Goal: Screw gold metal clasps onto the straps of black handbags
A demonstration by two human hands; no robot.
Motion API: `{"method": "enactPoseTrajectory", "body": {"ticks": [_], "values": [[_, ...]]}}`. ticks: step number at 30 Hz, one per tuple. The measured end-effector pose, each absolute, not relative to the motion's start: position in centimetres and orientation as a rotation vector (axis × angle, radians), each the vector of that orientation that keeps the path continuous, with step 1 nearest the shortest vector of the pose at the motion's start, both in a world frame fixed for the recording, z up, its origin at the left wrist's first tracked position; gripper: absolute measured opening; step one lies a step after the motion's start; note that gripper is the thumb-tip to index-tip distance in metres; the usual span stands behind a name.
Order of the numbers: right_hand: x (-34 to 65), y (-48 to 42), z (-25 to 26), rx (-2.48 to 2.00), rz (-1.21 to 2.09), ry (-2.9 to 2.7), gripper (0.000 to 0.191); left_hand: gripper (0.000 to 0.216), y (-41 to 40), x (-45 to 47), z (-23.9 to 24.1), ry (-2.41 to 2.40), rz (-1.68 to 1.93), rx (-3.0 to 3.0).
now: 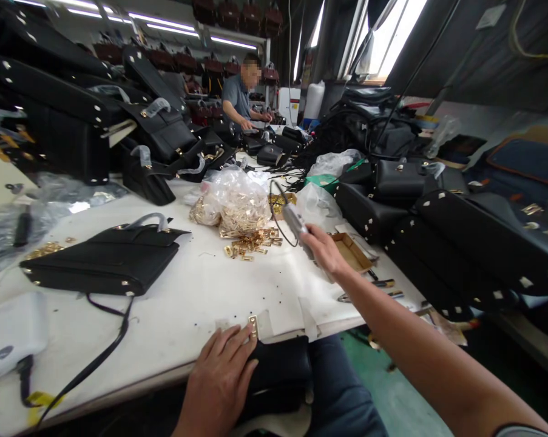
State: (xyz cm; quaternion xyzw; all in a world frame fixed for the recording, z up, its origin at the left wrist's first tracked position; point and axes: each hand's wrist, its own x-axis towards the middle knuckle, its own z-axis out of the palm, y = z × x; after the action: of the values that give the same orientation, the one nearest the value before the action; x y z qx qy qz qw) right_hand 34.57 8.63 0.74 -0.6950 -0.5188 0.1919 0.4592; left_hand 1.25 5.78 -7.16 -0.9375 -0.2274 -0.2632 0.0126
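Observation:
My left hand (223,373) lies flat with its fingers stretched out on a black leather bag piece (283,361) at the table's front edge. Its fingertips touch a small gold metal plate (253,326). My right hand (323,249) is wrapped around a grey corded hand-held tool (295,221), raised over the table's right side. The tool's lower end is partly hidden by the hand. Beyond my left hand, loose gold metal fittings (250,244) are heaped before a clear plastic bag of fittings (244,206).
A black handbag (105,255) lies on the white table (178,315) at left, near a white box with a cord (14,337). Black bags are piled left and right. An open cardboard box (352,254) and hand tools (383,283) lie at right. A co-worker (240,94) stands behind.

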Motion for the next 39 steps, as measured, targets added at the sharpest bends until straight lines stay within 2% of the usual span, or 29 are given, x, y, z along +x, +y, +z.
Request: {"method": "enactPoseTrajectory", "body": {"ticks": [4, 11, 24, 31, 39], "values": [[36.8, 10.1, 1.4, -1.641, 0.421, -0.852, 0.043, 0.033, 5.8, 1.1, -7.8, -0.725, -0.780, -2.925], [36.4, 12.0, -0.5, -1.547, 0.444, -0.722, 0.057, 0.035, 5.8, 0.7, -8.7, -0.757, -0.785, -3.005], [36.7, 13.2, -2.5, -1.497, 0.397, -0.769, 0.055, 0.032, 5.3, 1.4, -7.9, -0.849, -0.897, -3.022], [35.8, 12.1, -0.8, -1.464, 0.392, -0.730, 0.051, 0.031, 5.3, 1.5, -7.6, -0.854, -0.928, -3.042], [28.7, 9.0, -0.4, -1.127, 0.795, -0.614, 0.051, 0.023, 4.6, 1.7, -6.9, -0.988, -0.952, -3.118]]}}
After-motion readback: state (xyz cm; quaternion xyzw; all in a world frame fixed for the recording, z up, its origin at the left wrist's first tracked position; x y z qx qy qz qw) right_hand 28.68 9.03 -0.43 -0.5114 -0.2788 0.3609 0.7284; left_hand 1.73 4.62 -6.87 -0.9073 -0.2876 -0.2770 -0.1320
